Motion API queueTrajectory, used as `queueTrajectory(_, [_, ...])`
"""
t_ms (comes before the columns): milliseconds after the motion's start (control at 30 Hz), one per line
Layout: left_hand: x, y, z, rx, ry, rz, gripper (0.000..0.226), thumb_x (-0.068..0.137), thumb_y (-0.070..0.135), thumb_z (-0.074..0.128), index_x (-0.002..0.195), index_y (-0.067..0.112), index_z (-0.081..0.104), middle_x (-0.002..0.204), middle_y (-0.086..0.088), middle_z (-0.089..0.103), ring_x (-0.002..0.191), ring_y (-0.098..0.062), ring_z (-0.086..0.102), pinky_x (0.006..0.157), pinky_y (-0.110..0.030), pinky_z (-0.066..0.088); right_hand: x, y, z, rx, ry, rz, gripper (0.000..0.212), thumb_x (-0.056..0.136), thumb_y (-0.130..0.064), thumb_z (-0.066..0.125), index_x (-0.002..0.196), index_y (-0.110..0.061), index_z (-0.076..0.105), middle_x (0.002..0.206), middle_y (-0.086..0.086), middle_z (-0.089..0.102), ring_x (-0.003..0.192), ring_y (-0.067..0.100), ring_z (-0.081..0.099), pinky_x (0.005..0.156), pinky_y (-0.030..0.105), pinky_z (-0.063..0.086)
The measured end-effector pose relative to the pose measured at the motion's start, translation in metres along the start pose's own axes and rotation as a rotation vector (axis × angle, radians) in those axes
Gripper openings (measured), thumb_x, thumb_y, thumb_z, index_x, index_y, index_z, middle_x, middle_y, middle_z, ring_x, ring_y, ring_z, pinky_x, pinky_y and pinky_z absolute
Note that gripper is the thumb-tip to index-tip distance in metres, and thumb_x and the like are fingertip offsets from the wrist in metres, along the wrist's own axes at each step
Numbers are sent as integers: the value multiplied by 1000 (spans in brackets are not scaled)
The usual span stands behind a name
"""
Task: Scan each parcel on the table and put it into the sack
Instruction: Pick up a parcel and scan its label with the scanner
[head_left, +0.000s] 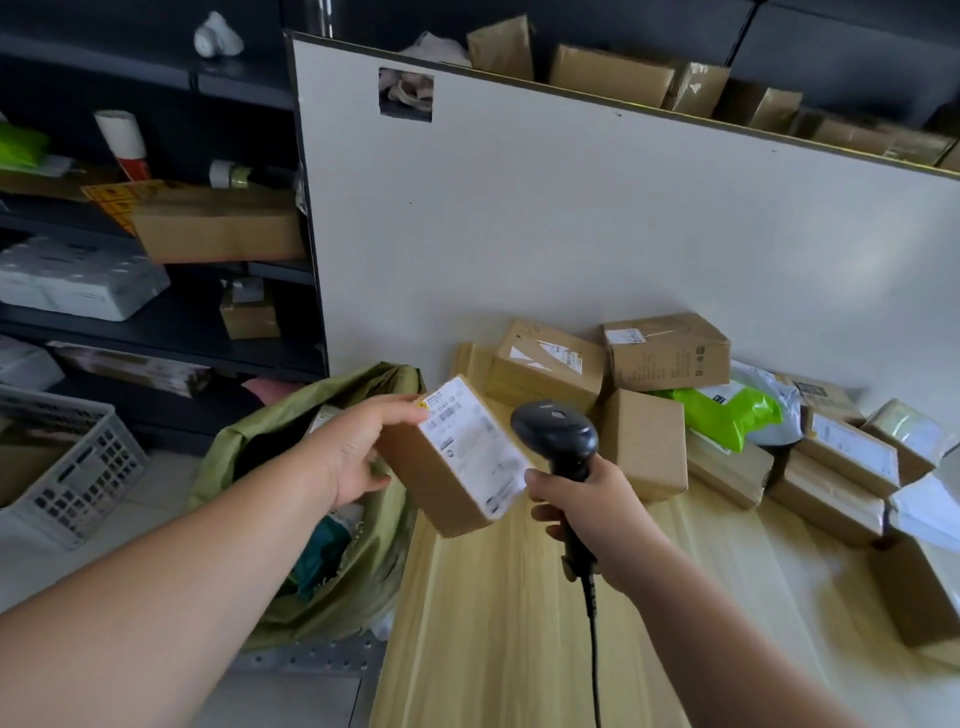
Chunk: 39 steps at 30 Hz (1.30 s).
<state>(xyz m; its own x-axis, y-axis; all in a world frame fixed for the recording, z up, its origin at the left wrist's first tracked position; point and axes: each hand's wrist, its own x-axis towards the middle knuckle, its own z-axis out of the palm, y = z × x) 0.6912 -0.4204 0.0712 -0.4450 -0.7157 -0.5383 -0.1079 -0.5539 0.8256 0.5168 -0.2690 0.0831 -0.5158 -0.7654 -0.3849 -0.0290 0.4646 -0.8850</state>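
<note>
Brown parcel gripped by left hand, label up, at table edge beside green sack. Black scanner clenched in right hand, head just beside label.

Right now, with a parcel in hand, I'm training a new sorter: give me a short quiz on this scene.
1. True or false: the left hand holds a labelled cardboard parcel.
2. The right hand grips: A) a tape roll, B) a barcode scanner, C) a knife?
3. Fill in: the green sack stands at the table edge on the person's ____ side.
Key: 1 true; 2 B; 3 left.
</note>
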Motion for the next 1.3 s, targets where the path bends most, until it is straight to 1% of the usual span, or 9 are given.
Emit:
queueTrajectory(100, [8, 2, -4, 57, 29, 18, 25, 81, 12, 62, 103, 19, 72, 98, -7, 66, 97, -24, 55, 91, -40, 43, 1, -9, -8, -55, -153, 39, 23, 90, -23, 71, 103, -8, 60, 74, 8, 61, 62, 19, 58, 62, 32, 51])
queueTrajectory(233, [14, -1, -6, 126, 47, 36, 27, 80, 5, 59, 100, 18, 71, 94, -9, 66, 92, -24, 56, 79, -34, 42, 2, -23, -13, -105, -322, 96, 21, 92, -26, 68, 95, -9, 56, 69, 9, 58, 54, 19, 52, 53, 31, 45])
queueTrajectory(367, [18, -4, -7, 137, 47, 47, 26, 83, 1, 57, 101, 17, 69, 93, -10, 65, 90, -23, 56, 81, -33, 42, 3, -32, -9, -92, -400, 135, 22, 92, -23, 67, 95, -5, 55, 66, 9, 56, 52, 19, 49, 52, 30, 43])
queueTrajectory(467, [21, -7, -10, 150, 71, 60, 26, 82, 1, 60, 102, 16, 68, 96, -11, 66, 92, -22, 56, 78, -31, 42, 3, -34, -6, -95, -427, 162, 22, 92, -23, 66, 93, -5, 54, 66, 8, 55, 53, 18, 49, 53, 30, 43])
queueTrajectory(667, [31, -12, -18, 173, 83, 87, 26, 82, 4, 66, 103, 20, 66, 102, -12, 71, 105, -24, 59, 102, -38, 42, 6, -33, -2, -79, -441, 198, 24, 91, -25, 67, 87, -7, 52, 65, 7, 53, 52, 18, 47, 52, 27, 41])
queueTrajectory(800, [36, -17, -23, 171, 59, 96, 41, 80, 5, 72, 117, 17, 61, 105, -10, 71, 107, -24, 61, 93, -34, 48, 6, -35, -1, -62, -428, 191, 24, 91, -24, 67, 86, -7, 52, 64, 7, 53, 52, 19, 47, 52, 28, 42])
queueTrajectory(900, [38, -19, -27, 207, 56, 105, 47, 76, 6, 75, 119, 17, 60, 109, -7, 70, 109, -24, 60, 99, -37, 46, 7, -36, 0, -80, -418, 173, 23, 90, -24, 68, 85, -8, 52, 64, 7, 53, 52, 19, 47, 52, 28, 42])
queueTrajectory(1033, [36, -18, -26, 243, 55, 129, 57, 77, 6, 75, 129, 17, 55, 114, -1, 65, 107, -15, 56, 82, -23, 41, 7, -37, 1, -139, -407, 143, 24, 90, -25, 68, 88, -7, 53, 67, 8, 54, 52, 18, 48, 54, 29, 42])
queueTrajectory(1300, [38, -13, -30, 259, 77, 175, 67, 76, 1, 75, 136, 15, 50, 117, -1, 61, 102, -11, 55, 73, -19, 40, 6, -38, 7, -155, -399, 132, 24, 90, -26, 68, 92, -6, 54, 68, 8, 55, 53, 18, 49, 55, 31, 44])
